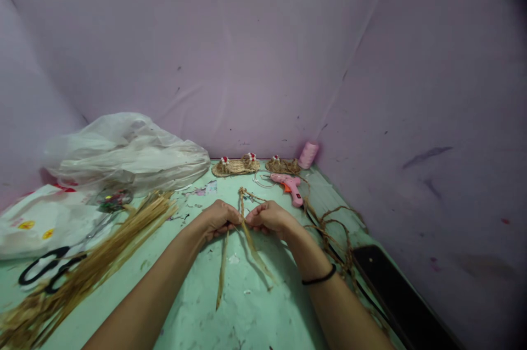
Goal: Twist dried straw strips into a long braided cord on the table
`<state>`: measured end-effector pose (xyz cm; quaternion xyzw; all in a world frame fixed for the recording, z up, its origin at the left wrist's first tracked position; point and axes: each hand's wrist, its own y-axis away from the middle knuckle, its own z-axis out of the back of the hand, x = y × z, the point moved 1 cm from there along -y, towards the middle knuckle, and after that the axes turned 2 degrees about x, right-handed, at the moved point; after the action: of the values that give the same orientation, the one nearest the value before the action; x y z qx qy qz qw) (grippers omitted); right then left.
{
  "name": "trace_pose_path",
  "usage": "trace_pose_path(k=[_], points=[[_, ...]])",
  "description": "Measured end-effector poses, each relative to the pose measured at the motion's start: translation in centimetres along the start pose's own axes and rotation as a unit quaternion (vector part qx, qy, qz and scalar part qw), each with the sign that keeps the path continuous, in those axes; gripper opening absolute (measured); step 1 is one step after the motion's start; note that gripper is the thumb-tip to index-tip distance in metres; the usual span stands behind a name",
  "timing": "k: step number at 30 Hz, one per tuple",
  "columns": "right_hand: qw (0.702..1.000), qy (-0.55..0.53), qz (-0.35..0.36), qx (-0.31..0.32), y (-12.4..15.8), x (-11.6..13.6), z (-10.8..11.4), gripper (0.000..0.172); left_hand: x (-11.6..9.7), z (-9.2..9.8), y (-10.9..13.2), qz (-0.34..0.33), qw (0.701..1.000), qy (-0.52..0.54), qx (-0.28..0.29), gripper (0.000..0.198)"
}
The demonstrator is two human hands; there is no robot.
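Observation:
My left hand (220, 219) is closed in a pinch on dry fibre strands at the middle of the green table. Close beside it, almost touching, my right hand (269, 218) pinches the same fibre piece. A thin braid (242, 203) rises from between my fingertips to a knotted end, where another thin cord runs off to the right. Loose flat strands (252, 245) hang from my fingers toward me, and one separate strand (223, 273) hangs below my left hand. My fingertips partly hide where the strands meet.
A fibre bundle (111, 248) and black-handled scissors (57, 267) lie left, near plastic bags (132, 152). Behind are woven slipper shapes (236, 167), a pink glue gun (290, 185) and a thread spool (308, 155). Braided cord (329, 229) and a black phone (399, 295) lie right.

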<state>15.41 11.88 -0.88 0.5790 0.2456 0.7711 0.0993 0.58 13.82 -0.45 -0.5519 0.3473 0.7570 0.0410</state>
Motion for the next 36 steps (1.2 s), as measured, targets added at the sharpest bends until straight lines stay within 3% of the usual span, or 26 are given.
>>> trace_pose_path(k=[10,14,21,24,30,33,36], points=[[1.0,-0.005,-0.003,0.003,0.6,0.8,-0.4,0.01,0.8,0.3,-0.6,-0.01,1.0,0.006,0.013,0.013],[0.994,0.098,0.003,-0.041,0.0,0.4,-0.3,0.006,0.3,-0.1,-0.4,0.002,1.0,-0.019,-0.009,0.009],[0.918,0.365,0.028,-0.15,0.4,1.4,-1.2,0.014,-0.9,-1.3,0.3,0.028,0.992,-0.109,-0.061,0.012],[0.903,0.402,0.045,-0.143,1.2,2.3,-1.6,0.015,-0.5,-1.3,0.1,0.025,0.989,-0.124,-0.077,0.012],[0.943,0.327,0.047,-0.039,0.8,2.7,-0.9,0.011,0.2,-0.8,-0.2,-0.012,0.994,-0.104,-0.042,0.009],[0.973,0.223,0.034,-0.042,0.4,2.4,-0.7,0.006,0.0,-0.5,0.1,-0.043,0.996,-0.067,-0.026,0.008],[0.995,0.084,0.026,-0.046,0.5,1.9,-0.9,0.014,0.0,-0.3,0.2,-0.059,0.997,-0.036,-0.026,0.006]])
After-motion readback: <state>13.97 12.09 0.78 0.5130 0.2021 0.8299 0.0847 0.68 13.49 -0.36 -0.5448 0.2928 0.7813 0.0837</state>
